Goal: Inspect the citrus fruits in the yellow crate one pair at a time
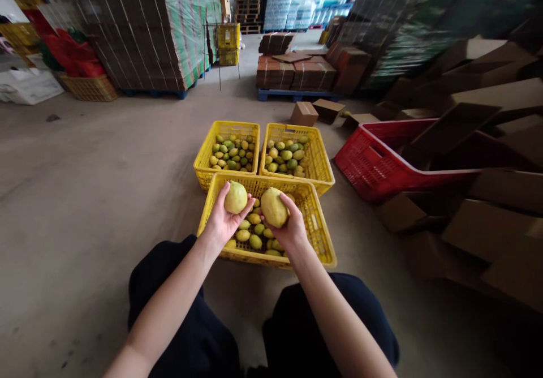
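Observation:
My left hand (225,215) holds a pale yellow-green lemon (236,198), its thumb along the left side and fingers underneath. In my right hand (289,226) is a larger, yellower lemon (274,207), gripped from the right and below. Both lemons are held up side by side, a little apart, over the near yellow crate (326,245). Inside that crate lie several smaller yellow and green lemons (255,241), partly hidden by my hands and forearms.
Behind the near crate stand a left yellow crate (202,168) and a right yellow crate (324,166), both holding similar fruit. A red crate (360,163) with cardboard sits at right, among loose boxes (500,236). Flattened cartons (297,75) lie on a blue pallet (280,94) farther back.

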{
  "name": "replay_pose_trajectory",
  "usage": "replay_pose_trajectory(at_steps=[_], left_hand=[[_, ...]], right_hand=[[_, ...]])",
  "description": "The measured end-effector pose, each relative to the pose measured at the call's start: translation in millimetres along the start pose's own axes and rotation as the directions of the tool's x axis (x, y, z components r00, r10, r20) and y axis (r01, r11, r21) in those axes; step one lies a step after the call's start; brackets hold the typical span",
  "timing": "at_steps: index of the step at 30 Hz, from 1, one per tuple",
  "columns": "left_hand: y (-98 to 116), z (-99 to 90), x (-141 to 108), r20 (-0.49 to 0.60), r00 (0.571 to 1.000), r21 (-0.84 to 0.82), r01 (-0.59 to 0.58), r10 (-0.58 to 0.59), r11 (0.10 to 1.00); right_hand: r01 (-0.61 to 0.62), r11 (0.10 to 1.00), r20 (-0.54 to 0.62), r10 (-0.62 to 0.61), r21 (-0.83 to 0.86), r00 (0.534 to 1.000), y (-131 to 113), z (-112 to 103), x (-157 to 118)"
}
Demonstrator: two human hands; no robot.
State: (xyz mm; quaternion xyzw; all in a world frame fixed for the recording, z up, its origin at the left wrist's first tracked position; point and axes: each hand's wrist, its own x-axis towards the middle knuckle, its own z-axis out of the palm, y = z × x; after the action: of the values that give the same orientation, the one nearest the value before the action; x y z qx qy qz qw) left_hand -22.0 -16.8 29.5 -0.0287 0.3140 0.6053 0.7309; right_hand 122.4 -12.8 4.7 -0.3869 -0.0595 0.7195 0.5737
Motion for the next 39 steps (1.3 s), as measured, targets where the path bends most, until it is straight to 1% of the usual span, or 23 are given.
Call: replay_pose_trajectory(at_steps=[2, 5, 8, 10, 12, 14, 15, 16, 18, 20, 23, 25, 27, 29, 32, 34, 37, 39], left_hand=[[0, -1.1, -1, 0.008, 1.0, 0.021, -0.002, 0.002, 1.0], [0, -3.9, -1, 0.069, 0.997, 0.081, 0.039, -0.044, 0.996], [1, -7.7, 2, 0.132, 0.984, 0.144, 0.103, -0.122, 0.984], [1, -9.7, 4, 0.151, 0.979, 0.181, 0.11, -0.139, 0.977], [0, -10.6, 7, 0.142, 0.983, 0.201, 0.089, -0.119, 0.976], [-1, -10.3, 9, 0.115, 0.988, 0.196, 0.083, -0.107, 0.977], [-2, -9.7, 9, 0.102, 0.988, 0.186, 0.093, -0.113, 0.978], [-3, -8.9, 9, 0.09, 0.988, 0.175, 0.109, -0.126, 0.979], [-4, -7.0, 7, 0.066, 0.987, 0.151, 0.139, -0.15, 0.979], [-5, -5.2, 6, 0.042, 0.987, 0.129, 0.15, -0.157, 0.98], [-6, -3.5, 4, -0.002, 0.992, 0.105, 0.126, -0.127, 0.986], [-5, -3.5, 5, -0.03, 0.996, 0.091, 0.084, -0.082, 0.992], [-5, -4.5, 5, -0.041, 0.998, 0.079, 0.049, -0.046, 0.996], [-5, -5.9, 6, -0.029, 0.999, 0.081, 0.039, -0.037, 0.996], [-6, -7.8, 7, 0.01, 0.998, 0.078, 0.065, -0.066, 0.995], [-7, -8.5, 8, 0.041, 0.994, 0.063, 0.101, -0.104, 0.993], [-9, -9.1, 11, 0.048, 0.991, 0.053, 0.126, -0.129, 0.991], [-9, -9.9, 13, 0.003, 0.994, 0.045, 0.108, -0.108, 0.993]], right_hand=[[-0.037, 0.999, 0.013, 0.037, 0.014, 0.999, 0, -2, 1], [-0.088, 0.995, 0.042, 0.087, 0.035, 0.995, 0, -8, 6], [-0.096, 0.995, 0.112, 0.092, 0.028, 0.989, 1, -15, 13], [-0.08, 0.997, 0.128, 0.077, 0.015, 0.989, 3, -17, 18], [-0.037, 0.999, 0.068, 0.036, 0.012, 0.997, 5, -18, 22], [-0.004, 1.0, -0.032, 0.004, 0.013, 0.999, 7, -18, 23], [-0.006, 1.0, -0.065, 0.007, 0.01, 0.998, 7, -17, 22], [-0.026, 1.0, -0.074, 0.026, 0.005, 0.997, 6, -16, 20], [-0.093, 0.996, -0.025, 0.093, -0.007, 0.995, 4, -14, 16], [-0.132, 0.991, 0.034, 0.132, -0.011, 0.991, 2, -12, 10], [-0.1, 0.994, 0.069, 0.102, -0.032, 0.992, -1, -10, 5], [-0.066, 0.997, 0.085, 0.069, -0.043, 0.994, -2, -10, 5], [-0.07, 0.997, 0.081, 0.072, -0.03, 0.994, -2, -11, 6], [-0.117, 0.993, 0.067, 0.118, -0.008, 0.991, -2, -13, 10], [-0.192, 0.981, 0.063, 0.19, 0.02, 0.98, -2, -17, 14], [-0.21, 0.977, 0.052, 0.208, 0.032, 0.977, -1, -17, 14], [-0.209, 0.978, -0.011, 0.21, 0.025, 0.978, 0, -12, 10], [-0.157, 0.987, -0.052, 0.158, 0.014, 0.986, 0, -7, 6]])
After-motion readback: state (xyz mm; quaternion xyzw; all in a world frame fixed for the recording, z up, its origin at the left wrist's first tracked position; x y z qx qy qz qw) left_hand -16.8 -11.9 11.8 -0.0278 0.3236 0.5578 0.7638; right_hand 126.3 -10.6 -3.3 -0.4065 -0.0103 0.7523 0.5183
